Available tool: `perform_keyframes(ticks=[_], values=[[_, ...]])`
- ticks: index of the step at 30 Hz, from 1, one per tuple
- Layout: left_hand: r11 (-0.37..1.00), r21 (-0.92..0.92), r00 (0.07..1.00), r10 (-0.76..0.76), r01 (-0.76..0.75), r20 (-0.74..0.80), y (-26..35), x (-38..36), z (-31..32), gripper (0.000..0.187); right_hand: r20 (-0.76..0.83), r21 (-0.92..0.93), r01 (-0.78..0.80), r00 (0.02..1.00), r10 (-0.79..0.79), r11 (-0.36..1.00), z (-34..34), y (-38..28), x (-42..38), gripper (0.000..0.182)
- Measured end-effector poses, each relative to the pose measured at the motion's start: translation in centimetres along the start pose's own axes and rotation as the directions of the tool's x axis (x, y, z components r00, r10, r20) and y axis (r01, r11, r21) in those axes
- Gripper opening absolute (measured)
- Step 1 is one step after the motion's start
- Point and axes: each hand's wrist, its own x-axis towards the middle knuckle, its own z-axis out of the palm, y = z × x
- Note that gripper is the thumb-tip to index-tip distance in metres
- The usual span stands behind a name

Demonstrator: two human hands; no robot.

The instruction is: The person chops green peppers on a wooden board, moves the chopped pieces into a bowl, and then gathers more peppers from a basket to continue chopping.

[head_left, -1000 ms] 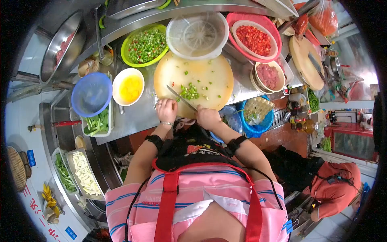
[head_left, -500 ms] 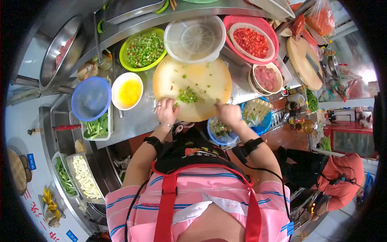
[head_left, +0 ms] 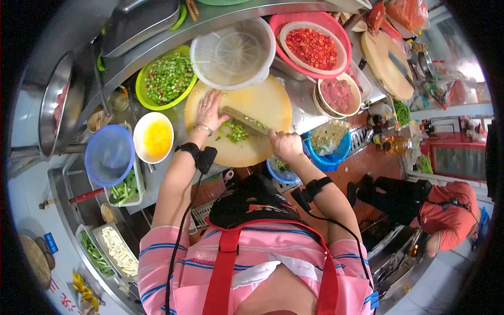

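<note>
Right hand point(head_left: 285, 144) clenched around the handle of the knife point(head_left: 245, 119), blade laid flat across the round cutting board point(head_left: 262, 105). Left hand point(head_left: 210, 109) spread open, palm down on the board, fingertips touching the blade's far end, grasping nothing. Chopped green pepper point(head_left: 236, 131) heaped just below the blade. White colander point(head_left: 232, 52) overlapping the board's top edge, bowl of yellow liquid point(head_left: 153, 137) off to the left.

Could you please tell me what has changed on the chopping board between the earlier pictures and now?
The right hand, off the board's edge half a second ago with no knife visible, now grips the knife laid across the cutting board. The left hand moved from the near edge to the far side, fingers flat by the blade. The chopped green pile remains mid-board; the bowls around keep their order.
</note>
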Motion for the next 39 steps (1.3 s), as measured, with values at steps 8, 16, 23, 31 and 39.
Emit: perform_keyframes(ticks=[8, 16, 23, 31, 39], values=[[0.914, -0.212, 0.927, 0.368, -0.346, 0.077, 3.2, -2.5, -0.2, 0.060, 0.169, 0.723, -0.379, 0.907, 0.385, 0.578, 2.2, 4.5, -5.8, 0.025], [0.970, -0.238, 0.945, -0.026, -0.055, -0.325, 8.8, -5.5, 3.2, 0.055, 0.499, 0.867, -0.484, 0.845, 0.191, -0.123, 2.9, -1.4, -6.1, 0.018], [0.916, -0.396, 0.894, -0.224, 0.057, -0.388, 11.7, -5.0, 4.5, 0.039, 0.471, 0.863, -0.457, 0.882, 0.019, -0.217, 3.7, -5.3, -4.1, 0.017], [0.930, -0.368, 0.702, -0.256, -0.009, -0.664, 7.5, 0.5, -7.9, 0.028, 0.022, 0.986, -0.028, 0.999, 0.036, 0.167, -3.1, -7.4, 4.8, 0.015], [0.854, -0.497, 0.733, -0.435, 0.152, -0.523, -10.9, 6.3, -13.4, 0.023, -0.151, 0.399, 0.021, 0.988, 0.043, 0.917, -12.1, -7.3, 11.3, 0.023]])
